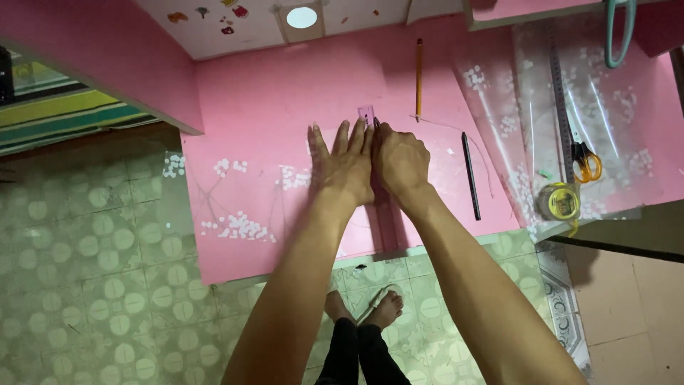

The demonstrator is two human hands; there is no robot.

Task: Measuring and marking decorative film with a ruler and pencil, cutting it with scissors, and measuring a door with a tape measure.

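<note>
Ruler (366,114), a small clear strip tinted pink, lies on the pink sheet (271,107) with only its far end showing past the fingertips, at about twelve o'clock from both hands; the left hand (343,165) lies flat with fingers spread and palm down, pressing the ruler and sheet, clamped on nothing; the right hand (400,162) sits touching it at three o'clock, curled closed around a thin dark pen (376,122) whose tip meets the sheet just beside the ruler's end; a yellow pencil (419,77) lies at one o'clock from the hands, well apart; a black pen (471,175) lies at three o'clock of the right hand, near it; farther toward three o'clock lie a long metal ruler (561,107), orange-handled scissors (587,161) and a yellow tape measure (560,201) on clear flower-printed film (613,107); at six o'clock, a bare foot (388,308) stands on the green patterned floor (107,271).
</note>
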